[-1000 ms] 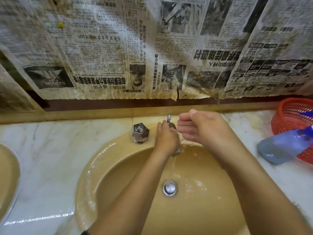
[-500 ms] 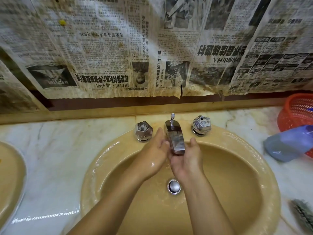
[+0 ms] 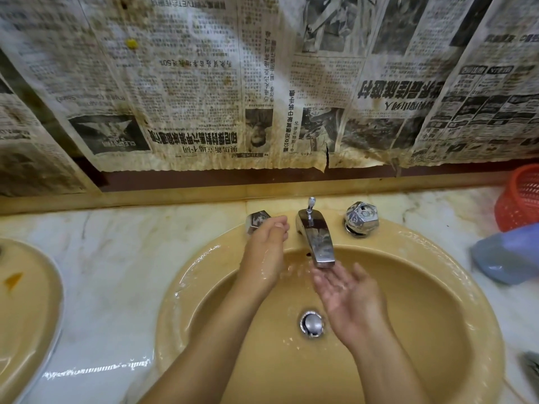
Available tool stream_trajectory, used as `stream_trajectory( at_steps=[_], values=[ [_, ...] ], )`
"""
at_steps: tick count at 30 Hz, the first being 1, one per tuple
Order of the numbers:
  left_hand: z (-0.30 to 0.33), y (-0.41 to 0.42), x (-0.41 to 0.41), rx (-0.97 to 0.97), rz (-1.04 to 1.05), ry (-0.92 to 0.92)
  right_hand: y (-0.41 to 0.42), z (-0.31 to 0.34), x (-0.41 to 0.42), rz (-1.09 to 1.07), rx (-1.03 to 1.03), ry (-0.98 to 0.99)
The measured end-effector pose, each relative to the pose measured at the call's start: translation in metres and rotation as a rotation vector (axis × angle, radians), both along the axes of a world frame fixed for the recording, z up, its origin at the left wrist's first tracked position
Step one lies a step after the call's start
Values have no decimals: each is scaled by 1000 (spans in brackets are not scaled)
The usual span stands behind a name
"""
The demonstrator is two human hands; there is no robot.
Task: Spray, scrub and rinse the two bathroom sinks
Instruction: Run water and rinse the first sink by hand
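Where the view begins, nearest the camera, two bare forearms reach forward over a tan oval sink (image 3: 437, 330) set into a pale marble counter (image 3: 116, 258). Its basin is wet, with droplets along the rim, and a chrome drain stopper (image 3: 312, 323) sits at the bottom centre. Just right of the stopper and above it, the right hand (image 3: 350, 295) is held palm up with fingers spread and relaxed, gripping nothing; its fingertips lie directly under the mouth of the chrome faucet spout (image 3: 318, 240). Whether water is running from the spout cannot be told. Farther in, the wet left hand (image 3: 264, 258) reaches to the back rim, its fingers curled around the left faceted chrome tap knob (image 3: 256, 220), which is mostly hidden by them. A thin pull rod stands upright behind the spout. On the other side of the spout, the matching right tap knob (image 3: 361, 218) stands untouched. At the far left edge, part of a second tan sink (image 3: 29, 301) shows, with an orange mark inside it. At the right edge lies a blurred blue plastic bottle (image 3: 504, 255), tipped on its side, touching or just in front of a red mesh basket (image 3: 522, 199). A dark bristly object shows at the lower right edge, too cropped to identify. Beyond the counter, stained, yellowed newspaper sheets (image 3: 262, 83) cover the wall, hung upside down.
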State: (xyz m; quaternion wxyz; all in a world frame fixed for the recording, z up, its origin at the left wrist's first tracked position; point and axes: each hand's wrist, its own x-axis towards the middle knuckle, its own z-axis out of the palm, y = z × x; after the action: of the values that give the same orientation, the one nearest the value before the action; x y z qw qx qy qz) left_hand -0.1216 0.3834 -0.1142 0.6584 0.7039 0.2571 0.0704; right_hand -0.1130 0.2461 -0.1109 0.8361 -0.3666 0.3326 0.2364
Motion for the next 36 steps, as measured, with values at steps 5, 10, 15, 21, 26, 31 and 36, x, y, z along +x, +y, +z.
stream_trajectory(
  at_steps=[5,10,15,21,26,31,36],
  values=[
    [-9,-13,44,73,-142,8,-29,21,1,151,-156,-68],
    [-34,-23,55,102,-204,12,-13,67,20,413,-369,-322],
    [-49,-8,65,27,-183,0,19,96,36,558,-600,-650],
    [-11,-18,42,254,-333,71,-16,48,28,223,-731,-555],
    [13,26,-17,729,-496,130,-2,-12,10,173,-228,-93],
    [32,71,-27,768,-254,26,29,-19,5,-215,175,-22],
    [22,95,-19,672,-135,61,49,-18,-12,-508,107,-37]
  ],
)
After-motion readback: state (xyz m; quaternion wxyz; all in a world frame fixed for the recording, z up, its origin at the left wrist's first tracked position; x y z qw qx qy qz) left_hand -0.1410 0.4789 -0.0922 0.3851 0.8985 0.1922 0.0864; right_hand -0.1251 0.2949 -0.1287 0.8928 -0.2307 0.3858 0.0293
